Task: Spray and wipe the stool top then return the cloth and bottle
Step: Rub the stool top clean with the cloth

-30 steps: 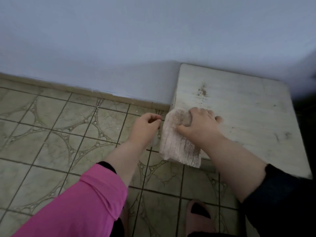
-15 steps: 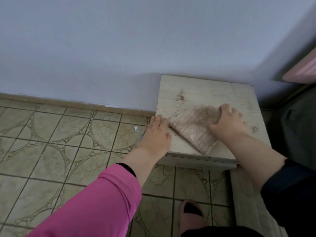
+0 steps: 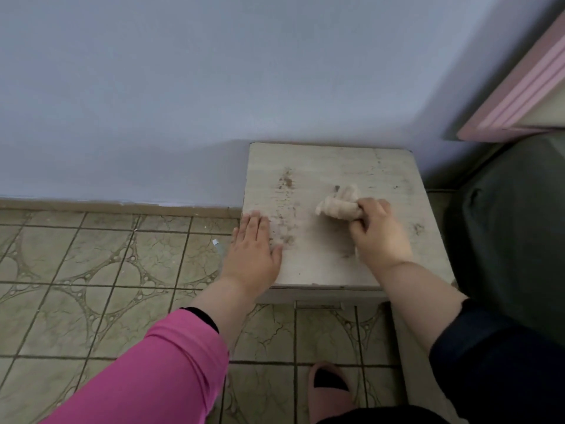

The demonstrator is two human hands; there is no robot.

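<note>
The stool top (image 3: 330, 166) is a pale, square board against the wall, with brown smudges down its left side. My right hand (image 3: 377, 234) grips a bunched beige cloth (image 3: 337, 205) and presses it on the middle of the top. My left hand (image 3: 255, 250) lies flat with fingers spread on the stool's left front corner. A small white-tipped part of what may be the spray bottle (image 3: 217, 243) shows on the floor just left of my left hand; the rest of it is hidden.
Patterned green floor tiles (image 3: 91, 270) stretch to the left. A blue-grey wall (image 3: 214, 87) runs behind the stool. Dark fabric (image 3: 504, 224) and a pink furniture edge (image 3: 519, 93) stand at the right. A pink slipper (image 3: 328, 390) is on the floor below the stool.
The cloth went from hanging off the left front edge to spread on the top, then bunched near the middle. My left hand came to rest flat on the left corner. The view pulled back.
</note>
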